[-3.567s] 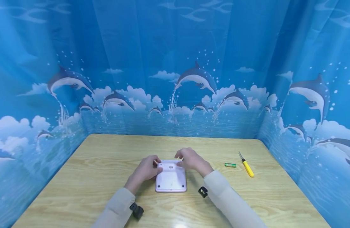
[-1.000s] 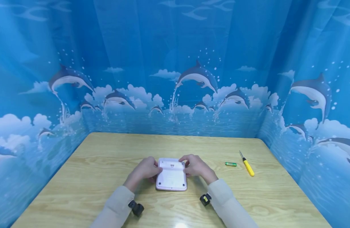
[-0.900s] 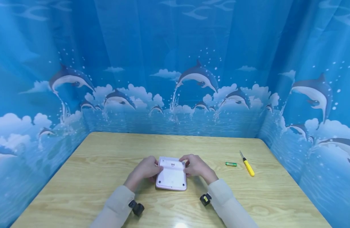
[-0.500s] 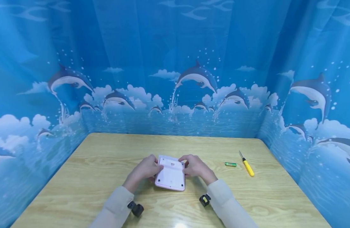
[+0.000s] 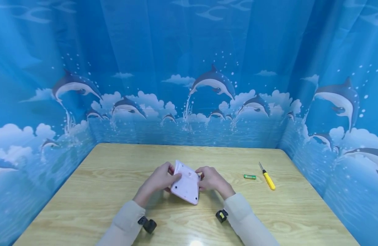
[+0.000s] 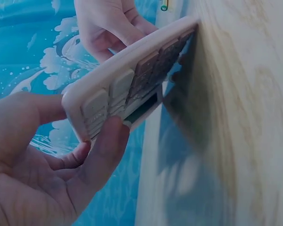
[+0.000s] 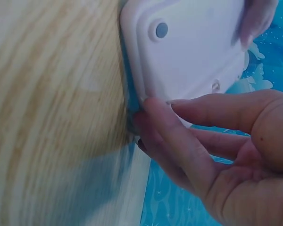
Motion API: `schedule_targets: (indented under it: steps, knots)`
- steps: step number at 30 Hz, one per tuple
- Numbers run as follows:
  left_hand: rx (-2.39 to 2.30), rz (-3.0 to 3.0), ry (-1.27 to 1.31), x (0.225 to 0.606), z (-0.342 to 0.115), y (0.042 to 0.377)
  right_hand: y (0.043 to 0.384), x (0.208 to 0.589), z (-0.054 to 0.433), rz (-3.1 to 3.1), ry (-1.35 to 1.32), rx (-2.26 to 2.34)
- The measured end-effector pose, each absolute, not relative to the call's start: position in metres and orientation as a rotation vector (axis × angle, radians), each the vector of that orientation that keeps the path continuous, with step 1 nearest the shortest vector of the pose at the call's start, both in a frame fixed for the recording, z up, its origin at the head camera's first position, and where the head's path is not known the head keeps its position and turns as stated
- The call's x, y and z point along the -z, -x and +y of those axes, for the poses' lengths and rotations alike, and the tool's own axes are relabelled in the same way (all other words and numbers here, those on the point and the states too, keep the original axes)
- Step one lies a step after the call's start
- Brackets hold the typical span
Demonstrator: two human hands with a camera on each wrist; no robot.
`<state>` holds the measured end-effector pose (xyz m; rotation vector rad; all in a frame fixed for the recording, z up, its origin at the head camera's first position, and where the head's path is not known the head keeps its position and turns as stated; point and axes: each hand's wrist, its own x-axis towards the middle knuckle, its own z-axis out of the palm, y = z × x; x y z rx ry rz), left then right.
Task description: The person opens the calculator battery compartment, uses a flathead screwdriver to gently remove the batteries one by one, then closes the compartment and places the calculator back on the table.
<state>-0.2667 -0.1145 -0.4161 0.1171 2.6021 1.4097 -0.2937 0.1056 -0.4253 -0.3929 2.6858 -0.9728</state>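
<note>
A pale pink calculator (image 5: pixel 185 186) is tilted over the table, its back with dark round feet toward the head camera and its left side raised. Its keys (image 6: pixel 121 84) and dark display show from beneath in the left wrist view. My left hand (image 5: pixel 159 177) grips the left edge, thumb on the back and fingers under the key side. My right hand (image 5: pixel 214 179) pinches the right edge, which is lower. In the right wrist view, the smooth back (image 7: pixel 193 47) and one grey foot (image 7: pixel 162 30) appear close to the fingers.
To the right on the wooden table (image 5: pixel 115 167) lies a green battery (image 5: pixel 250 177). Beside it is a screwdriver (image 5: pixel 269 180) with a yellow handle, its tip pointing away. A blue dolphin-print curtain (image 5: pixel 189 75) surrounds the table's back and sides.
My right hand has gone from the calculator's upper back to its right edge. The calculator, lying face down before, has been lifted on its left side and turned, with my left hand rising.
</note>
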Motion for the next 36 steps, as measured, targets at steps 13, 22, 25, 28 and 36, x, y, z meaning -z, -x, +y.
schedule_targets:
  steps: [13,22,25,28,36]
  knots:
    - [-1.421,2.565,-0.311,0.406,-0.11,0.266,0.288,0.422,0.1,2.686,0.436,1.016]
    - [-1.341,2.561,-0.496,0.404,-0.107,0.263,0.288,0.423,0.098,2.696,0.477,1.032]
    - [-1.306,2.627,-0.536,0.407,-0.106,0.265,0.289,0.423,0.098,2.667,0.466,1.069]
    - [-1.261,2.701,-0.559,0.409,-0.104,0.266,0.29,0.422,0.098,2.624,0.436,1.105]
    - [-1.241,2.774,-0.598,0.411,-0.102,0.263,0.291,0.414,0.101,2.571,0.365,1.219]
